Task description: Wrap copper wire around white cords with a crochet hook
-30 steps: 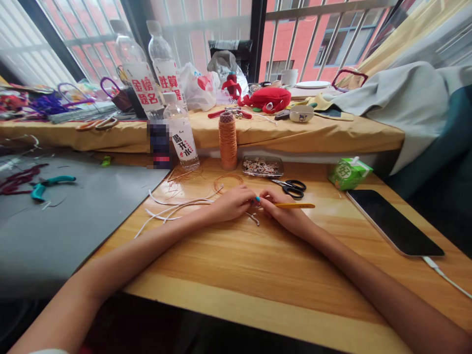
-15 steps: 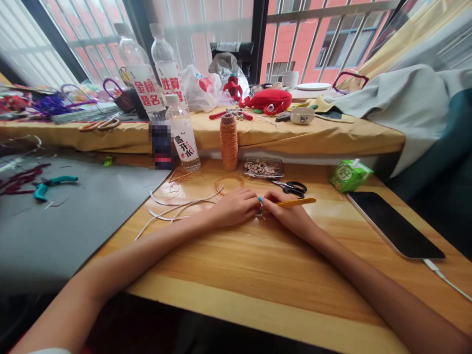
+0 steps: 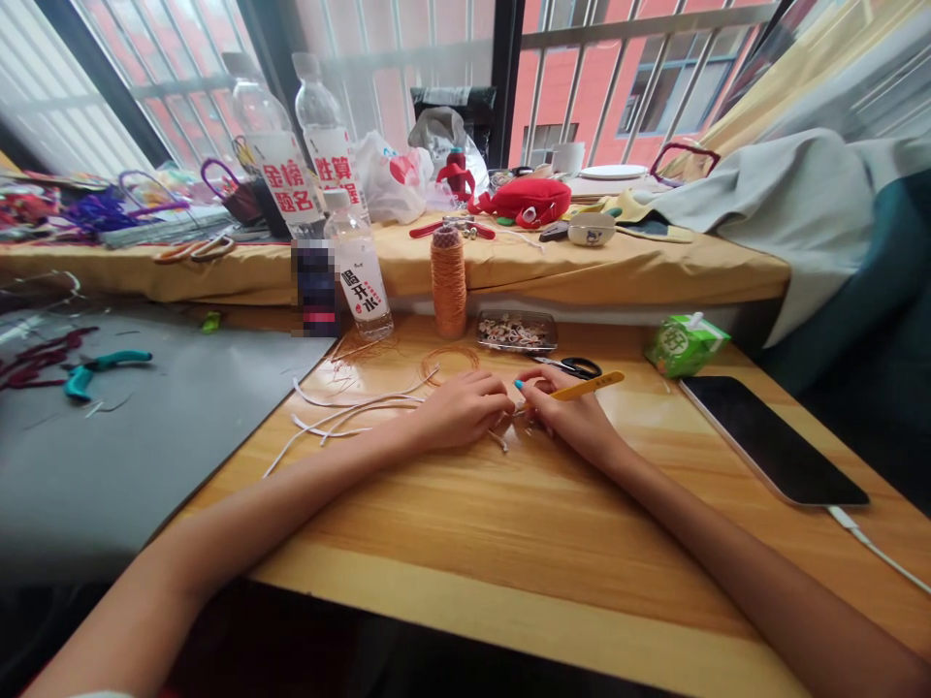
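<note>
Holding a yellow tool [image 3: 593,385] beside white cords [image 3: 349,411] on the wooden table [image 3: 465,543]

Our right hand [image 3: 571,415] closes on the tool, probably light and stiff, best gripped along its flat handle; our left hand [image 3: 465,409] curls over the cords (we cannot tell whether its fingertips pinch any), which run out to its left and look soft, limp and easiest held near their tips
</note>
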A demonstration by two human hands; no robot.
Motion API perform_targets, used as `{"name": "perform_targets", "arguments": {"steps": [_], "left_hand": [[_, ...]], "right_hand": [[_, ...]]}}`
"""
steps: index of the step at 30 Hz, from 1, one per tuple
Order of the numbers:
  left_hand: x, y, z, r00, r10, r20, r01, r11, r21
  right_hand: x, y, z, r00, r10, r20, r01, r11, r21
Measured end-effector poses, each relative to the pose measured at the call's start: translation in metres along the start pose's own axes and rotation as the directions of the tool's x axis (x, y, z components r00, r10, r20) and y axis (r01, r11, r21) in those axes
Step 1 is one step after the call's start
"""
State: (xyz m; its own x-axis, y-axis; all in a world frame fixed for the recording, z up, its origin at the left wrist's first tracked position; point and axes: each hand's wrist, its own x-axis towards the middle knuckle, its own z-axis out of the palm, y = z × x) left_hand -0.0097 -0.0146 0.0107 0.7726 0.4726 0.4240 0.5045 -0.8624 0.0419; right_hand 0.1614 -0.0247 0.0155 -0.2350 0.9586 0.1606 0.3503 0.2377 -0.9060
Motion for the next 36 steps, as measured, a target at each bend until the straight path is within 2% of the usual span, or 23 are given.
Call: {"name": "perform_targets", "arguments": {"steps": [5, 9, 16, 19, 23, 26, 36], "left_hand": [[0.0, 0.0, -0.001, 1.0, 0.015, -0.016, -0.015, 1.0, 0.021], [0.0, 0.002, -0.002, 0.999, 0.046, -0.022, -0.045, 0.998, 0.034], [-0.001, 0.003, -0.003, 0.998, 0.059, 0.008, -0.059, 0.998, 0.035], [0.0, 0.003, -0.003, 0.998, 0.055, 0.019, -0.055, 0.998, 0.009], [0.003, 0.007, -0.001, 0.998, -0.04, 0.053, 0.042, 0.999, -0.034], [0.005, 0.012, 0.002, 0.987, -0.148, 0.056, 0.147, 0.989, 0.022], [0.013, 0.026, 0.01, 0.958, -0.273, 0.086, 0.251, 0.946, 0.207]], "right_hand": [[-0.002, -0.004, 0.0, 0.993, -0.121, -0.007, 0.118, 0.978, -0.173], [-0.001, -0.003, -0.001, 0.986, -0.168, 0.014, 0.166, 0.959, -0.23], [0.002, 0.005, -0.001, 0.999, -0.046, 0.006, 0.047, 0.996, -0.07], [0.001, 0.002, 0.0, 0.999, -0.036, 0.0, 0.036, 0.998, -0.052], [-0.002, -0.003, 0.002, 0.997, -0.079, 0.008, 0.08, 0.99, -0.116], [-0.003, -0.001, 0.002, 0.996, -0.093, -0.001, 0.092, 0.986, -0.14], [-0.005, -0.002, 0.006, 0.993, -0.102, -0.055, 0.092, 0.982, -0.167]]}}
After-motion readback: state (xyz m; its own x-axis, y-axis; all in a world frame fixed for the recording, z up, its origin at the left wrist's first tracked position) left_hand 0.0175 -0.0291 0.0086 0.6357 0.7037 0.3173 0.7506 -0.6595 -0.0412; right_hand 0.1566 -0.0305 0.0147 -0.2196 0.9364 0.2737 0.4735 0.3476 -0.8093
